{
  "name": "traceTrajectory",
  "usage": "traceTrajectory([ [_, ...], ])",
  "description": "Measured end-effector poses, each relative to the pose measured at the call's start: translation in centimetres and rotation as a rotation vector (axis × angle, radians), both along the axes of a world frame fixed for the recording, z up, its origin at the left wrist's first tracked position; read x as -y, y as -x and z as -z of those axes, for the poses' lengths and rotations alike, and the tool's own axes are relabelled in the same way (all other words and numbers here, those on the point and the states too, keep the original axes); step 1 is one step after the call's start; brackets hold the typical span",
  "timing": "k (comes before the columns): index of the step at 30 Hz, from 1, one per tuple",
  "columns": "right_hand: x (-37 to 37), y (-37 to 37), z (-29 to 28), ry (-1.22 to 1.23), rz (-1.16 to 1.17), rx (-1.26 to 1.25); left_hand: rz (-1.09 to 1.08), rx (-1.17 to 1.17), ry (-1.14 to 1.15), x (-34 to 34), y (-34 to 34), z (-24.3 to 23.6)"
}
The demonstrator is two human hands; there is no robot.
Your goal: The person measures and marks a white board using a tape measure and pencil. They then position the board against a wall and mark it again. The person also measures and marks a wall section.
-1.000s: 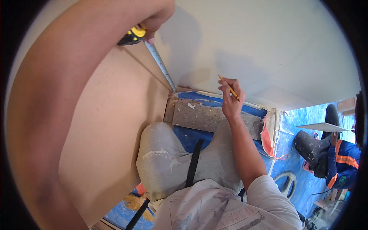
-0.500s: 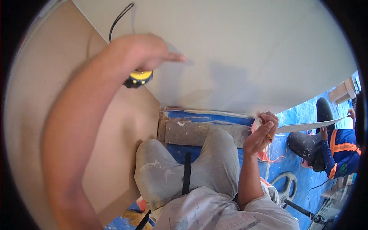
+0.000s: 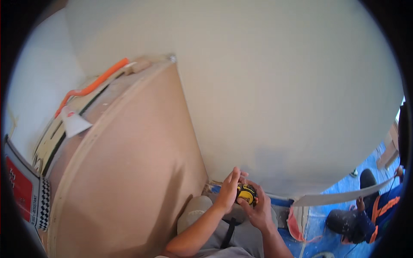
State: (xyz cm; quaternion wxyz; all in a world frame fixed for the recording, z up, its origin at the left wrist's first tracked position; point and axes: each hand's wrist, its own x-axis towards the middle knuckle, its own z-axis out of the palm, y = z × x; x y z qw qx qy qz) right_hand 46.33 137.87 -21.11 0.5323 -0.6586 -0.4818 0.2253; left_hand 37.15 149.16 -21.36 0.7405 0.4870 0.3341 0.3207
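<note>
My left hand (image 3: 229,194) and my right hand (image 3: 258,211) are together above my knees, both around a yellow and black tape measure (image 3: 247,194). My right fingers and thumb grip its case. My left fingers point upward along its left side, partly hiding it. No pencil can be clearly made out between them. Just beyond the hands are the pale wall (image 3: 279,107) and a tan board partition (image 3: 120,172).
On the partition's top lie an orange tube (image 3: 99,77) and a white triangular piece (image 3: 75,122). A red-grey package (image 3: 21,189) stands far left. At right, a co-worker (image 3: 387,215) holds a thin board (image 3: 335,195) over blue sheeting (image 3: 309,247).
Both hands have come together around the tape measure, my left hand moving down from the upper left. The extended blade is no longer seen. The view has tilted up, revealing the partition's top.
</note>
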Motion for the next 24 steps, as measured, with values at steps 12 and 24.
traceTrajectory([
  [12, -14.0, 8.4, -28.2, -0.657, -0.635, -0.137, -0.036, 0.020, 0.336, -5.8, 8.2, 16.2],
  [24, -16.2, 7.7, -20.8, -0.771, -0.046, 0.238, 0.002, 0.053, 0.189, -7.4, 9.8, 15.5],
])
